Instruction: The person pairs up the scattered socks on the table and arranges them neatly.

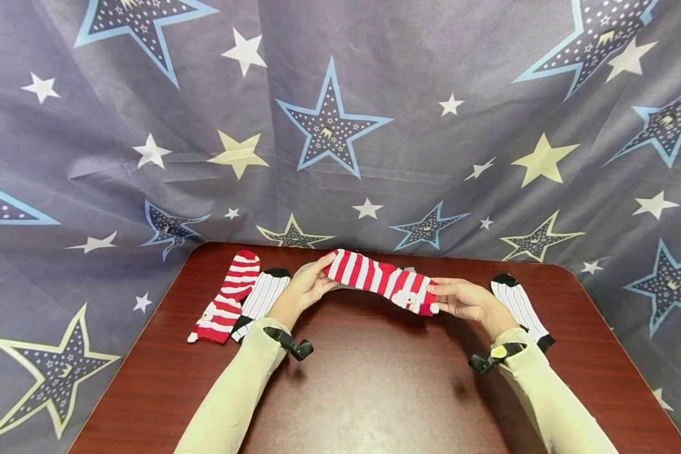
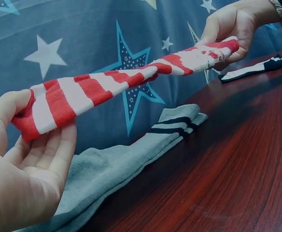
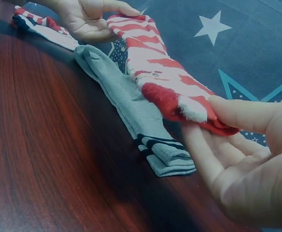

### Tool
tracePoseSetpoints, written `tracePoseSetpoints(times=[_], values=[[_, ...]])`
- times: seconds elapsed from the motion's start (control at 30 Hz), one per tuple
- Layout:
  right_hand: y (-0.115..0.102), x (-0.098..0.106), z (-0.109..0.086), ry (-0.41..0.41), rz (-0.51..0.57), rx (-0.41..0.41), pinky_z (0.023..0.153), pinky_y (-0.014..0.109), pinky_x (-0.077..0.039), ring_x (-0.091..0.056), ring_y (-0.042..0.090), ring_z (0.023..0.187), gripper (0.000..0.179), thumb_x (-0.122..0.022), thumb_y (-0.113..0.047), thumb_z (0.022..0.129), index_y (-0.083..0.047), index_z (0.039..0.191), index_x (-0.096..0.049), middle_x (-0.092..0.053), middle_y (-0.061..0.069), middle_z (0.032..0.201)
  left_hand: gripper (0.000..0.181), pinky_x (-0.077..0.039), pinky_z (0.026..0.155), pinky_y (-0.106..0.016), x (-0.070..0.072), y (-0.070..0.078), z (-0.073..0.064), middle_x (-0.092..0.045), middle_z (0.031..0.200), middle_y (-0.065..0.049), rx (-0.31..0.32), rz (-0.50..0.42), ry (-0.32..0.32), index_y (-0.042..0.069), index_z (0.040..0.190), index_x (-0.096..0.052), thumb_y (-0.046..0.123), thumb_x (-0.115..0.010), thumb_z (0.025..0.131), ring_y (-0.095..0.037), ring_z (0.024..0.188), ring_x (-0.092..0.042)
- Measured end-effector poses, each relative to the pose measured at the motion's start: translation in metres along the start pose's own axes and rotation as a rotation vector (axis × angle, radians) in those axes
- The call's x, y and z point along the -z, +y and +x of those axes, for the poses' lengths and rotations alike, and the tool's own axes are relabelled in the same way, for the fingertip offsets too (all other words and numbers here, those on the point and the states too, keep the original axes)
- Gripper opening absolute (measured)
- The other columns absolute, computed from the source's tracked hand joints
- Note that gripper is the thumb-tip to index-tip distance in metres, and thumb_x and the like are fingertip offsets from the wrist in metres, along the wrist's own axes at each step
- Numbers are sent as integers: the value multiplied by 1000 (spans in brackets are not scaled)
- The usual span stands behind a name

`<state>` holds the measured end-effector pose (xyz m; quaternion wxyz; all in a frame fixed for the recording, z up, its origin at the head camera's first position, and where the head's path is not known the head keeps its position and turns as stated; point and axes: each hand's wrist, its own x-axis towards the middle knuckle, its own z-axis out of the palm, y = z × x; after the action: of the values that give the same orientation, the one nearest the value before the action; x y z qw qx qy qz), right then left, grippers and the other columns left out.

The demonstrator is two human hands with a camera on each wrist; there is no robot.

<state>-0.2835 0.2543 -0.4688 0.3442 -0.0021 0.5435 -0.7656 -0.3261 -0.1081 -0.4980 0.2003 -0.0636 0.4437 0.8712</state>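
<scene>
A red and white striped sock [image 1: 369, 275] with a Santa face is stretched sideways between both hands, raised above the table. My left hand [image 1: 308, 287] pinches its red toe end between thumb and fingers. At the other end, my right hand [image 1: 464, 299] pinches the cuff, beside a white pompom [image 3: 193, 108]. Beneath the held sock, grey socks [image 3: 124, 99] with black bands lie on the table, mostly covered by it in the head view.
On the left of the brown table [image 1: 363, 378] lie another striped Santa sock [image 1: 232, 296] and a white sock with black ends [image 1: 263, 299]. A second white and black sock [image 1: 519, 306] lies at the right. Behind hangs a star-patterned curtain [image 1: 408, 75].
</scene>
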Motion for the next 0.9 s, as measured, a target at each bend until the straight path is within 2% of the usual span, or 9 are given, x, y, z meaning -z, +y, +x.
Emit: tracePoseSetpoints(times=[0.1, 0.27, 0.33, 0.47, 0.63, 0.77, 0.9], values=[[0, -1, 0, 14, 35, 6, 85, 24, -60, -72, 10, 93, 28, -45, -2, 107, -14, 106, -71, -76, -1, 100, 17, -60, 76, -27, 1, 1, -1, -75, 86, -1, -9, -8, 2, 10, 102, -66, 12, -50, 106, -12, 84, -72], [-1, -1, 1, 59, 77, 17, 82, 22, -61, -72, 9, 88, 32, -44, -2, 107, -15, 101, -73, -77, -1, 97, 18, -59, 78, -26, 4, 3, -4, -75, 89, -1, -1, 23, -33, 3, 118, -59, 12, -48, 106, -12, 87, -72], [0, -1, 2, 72, 83, 17, 80, 21, -60, -72, 8, 87, 33, -43, -3, 108, -15, 100, -73, -77, -2, 95, 19, -59, 79, -27, 6, 4, -4, -75, 91, -1, 3, 39, -51, 3, 120, -57, 12, -47, 107, -12, 89, -72], [0, -1, 4, 78, 68, 13, 79, 20, -60, -72, 7, 86, 32, -42, -6, 109, -16, 100, -71, -77, -4, 93, 17, -60, 80, -27, 11, 5, -6, -75, 94, -1, 7, 85, -97, 6, 115, -60, 10, -45, 107, -13, 91, -72], [-2, -2, 7, 82, 25, 13, 78, 19, -58, -71, 6, 86, 30, -42, -11, 110, -20, 100, -69, -77, -6, 93, 16, -60, 80, -27, 19, 8, -9, -74, 93, -1, 23, 151, -111, 9, 106, -62, 7, -46, 106, -13, 88, -71], [-4, -4, 9, 112, 7, 18, 75, 19, -56, -70, 6, 86, 29, -43, -13, 110, -23, 99, -68, -76, -8, 91, 18, -61, 80, -27, 24, 12, -10, -73, 94, -2, 39, 181, -110, 5, 120, -57, 7, -46, 107, -13, 89, -71], [-8, -7, 13, 146, 4, 22, 73, 19, -54, -67, 5, 83, 28, -44, -13, 110, -23, 97, -66, -74, -9, 88, 32, -61, 80, -27, 27, 15, -11, -73, 95, -3, 56, 191, -98, -2, 138, -48, 9, -47, 107, -15, 91, -72]])
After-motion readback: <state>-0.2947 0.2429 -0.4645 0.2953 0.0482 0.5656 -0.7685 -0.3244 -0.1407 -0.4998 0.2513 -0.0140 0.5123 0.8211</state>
